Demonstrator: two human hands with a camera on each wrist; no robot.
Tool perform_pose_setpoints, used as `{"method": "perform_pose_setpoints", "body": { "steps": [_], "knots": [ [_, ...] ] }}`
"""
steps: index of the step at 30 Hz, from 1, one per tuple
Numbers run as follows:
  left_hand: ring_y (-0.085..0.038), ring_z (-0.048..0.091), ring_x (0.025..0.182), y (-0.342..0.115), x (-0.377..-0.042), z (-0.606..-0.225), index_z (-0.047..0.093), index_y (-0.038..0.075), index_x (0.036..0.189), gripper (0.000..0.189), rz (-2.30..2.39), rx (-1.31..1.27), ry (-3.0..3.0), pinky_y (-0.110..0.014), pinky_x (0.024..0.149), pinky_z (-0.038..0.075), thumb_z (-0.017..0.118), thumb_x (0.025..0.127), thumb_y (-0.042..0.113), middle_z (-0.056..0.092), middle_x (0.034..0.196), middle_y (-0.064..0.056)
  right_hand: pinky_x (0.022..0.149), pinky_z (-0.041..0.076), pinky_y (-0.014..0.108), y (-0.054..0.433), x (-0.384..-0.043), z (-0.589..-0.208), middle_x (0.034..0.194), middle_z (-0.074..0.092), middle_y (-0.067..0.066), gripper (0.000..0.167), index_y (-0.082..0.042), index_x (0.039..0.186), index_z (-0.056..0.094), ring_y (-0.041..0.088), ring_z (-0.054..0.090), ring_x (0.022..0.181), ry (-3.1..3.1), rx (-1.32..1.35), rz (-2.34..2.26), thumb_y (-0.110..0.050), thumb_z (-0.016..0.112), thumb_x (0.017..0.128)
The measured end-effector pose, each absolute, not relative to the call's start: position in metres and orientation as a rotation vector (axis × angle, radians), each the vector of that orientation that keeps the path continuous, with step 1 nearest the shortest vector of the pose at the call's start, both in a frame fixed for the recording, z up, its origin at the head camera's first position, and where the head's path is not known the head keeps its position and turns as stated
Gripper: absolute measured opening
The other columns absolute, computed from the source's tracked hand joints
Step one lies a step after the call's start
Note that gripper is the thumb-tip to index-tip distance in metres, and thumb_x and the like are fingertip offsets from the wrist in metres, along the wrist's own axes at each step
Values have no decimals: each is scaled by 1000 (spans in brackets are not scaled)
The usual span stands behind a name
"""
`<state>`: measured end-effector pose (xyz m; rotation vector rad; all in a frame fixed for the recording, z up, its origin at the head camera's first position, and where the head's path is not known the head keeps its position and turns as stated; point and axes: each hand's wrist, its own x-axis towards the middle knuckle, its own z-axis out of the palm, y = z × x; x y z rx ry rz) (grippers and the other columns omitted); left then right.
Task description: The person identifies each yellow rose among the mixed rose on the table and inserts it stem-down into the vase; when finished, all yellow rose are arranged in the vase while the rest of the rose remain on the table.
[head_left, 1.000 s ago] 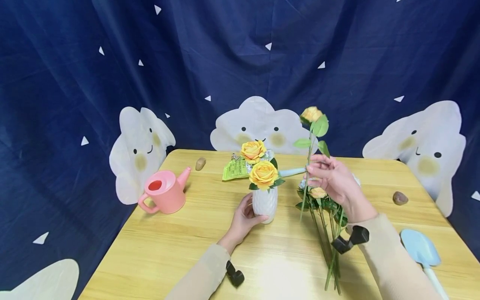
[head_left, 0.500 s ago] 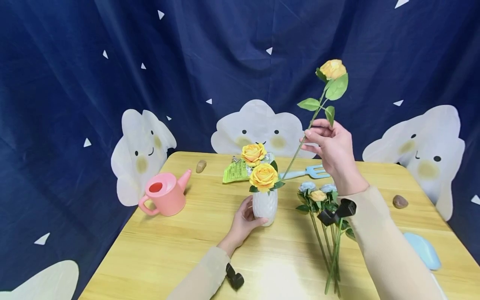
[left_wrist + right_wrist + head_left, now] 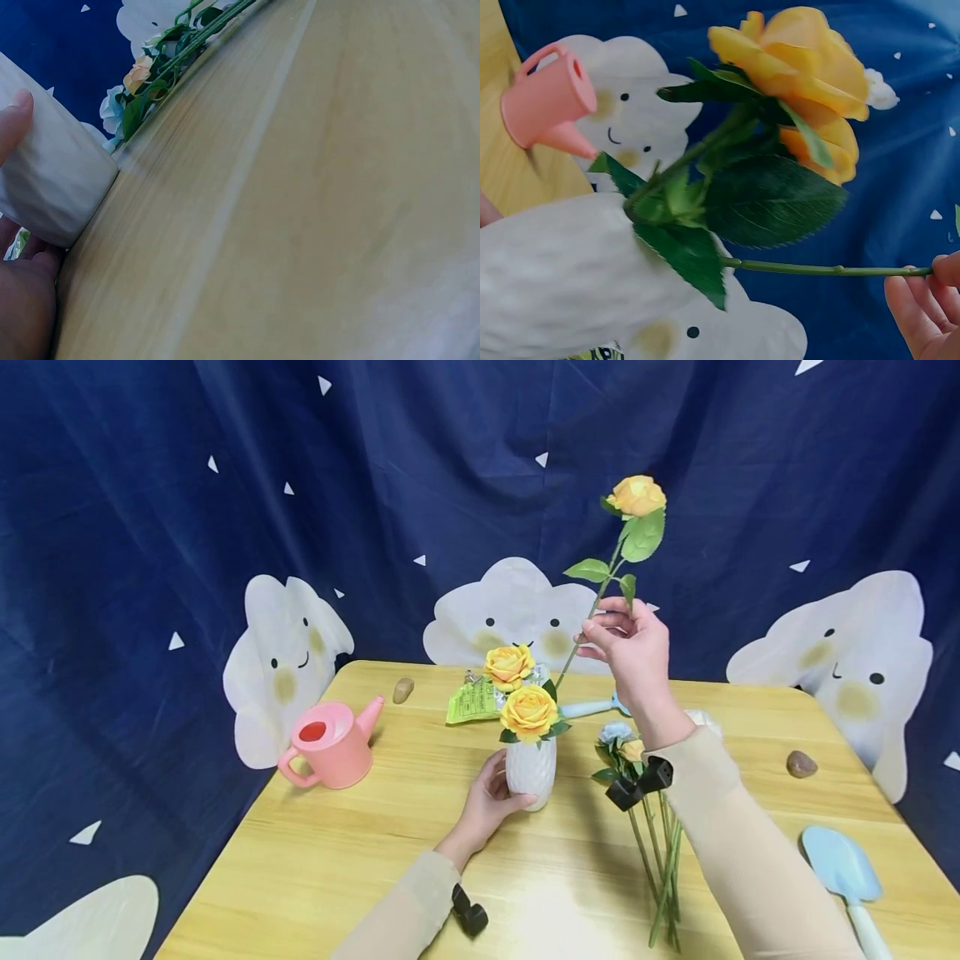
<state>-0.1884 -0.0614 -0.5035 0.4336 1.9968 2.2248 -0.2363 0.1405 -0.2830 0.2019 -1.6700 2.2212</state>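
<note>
A white textured vase stands upright on the table, holding two yellow roses. My left hand grips the vase low on its side, its thumb across the front; the left wrist view shows part of that hand against the vase base. Above and to the right, my right hand pinches the stem of another yellow rose, which tilts with its bloom up and right. In the right wrist view, the lower end of that stem disappears behind leaves at the vase mouth.
Several blue and peach flowers lie right of the vase, stems toward me. Behind are a light-blue hand fork and a green packet. A pink watering can stands left; a blue shovel and stone lie right.
My right hand has lifted the rose from beside the vase, then shifted left, bringing its stem's lower end to the vase mouth. My left hand stays on the vase.
</note>
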Motion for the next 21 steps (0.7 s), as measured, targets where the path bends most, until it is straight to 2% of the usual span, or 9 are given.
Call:
{"method": "perform_pose_setpoints", "body": {
  "steps": [12, 21],
  "knots": [
    [-26, 43, 123, -61, -188, -502, 35, 11, 141, 77, 2223, 435, 1999, -38, 105, 32, 76, 75, 2, 44, 133, -9, 63, 57, 40, 131, -234, -307, 79, 59, 5, 23, -1, 99, 54, 16, 63, 67, -1907, 364, 2189, 9, 64, 82],
    [-25, 44, 123, -62, -188, -502, 36, 12, 140, 76, 2220, 464, 2006, -38, 105, 32, 75, 76, 1, 44, 134, -9, 62, 56, 33, 127, -230, -331, 87, 61, 11, 22, 3, 106, 52, 13, 62, 74, -2109, 329, 2124, 2, 62, 86]
  ]
}}
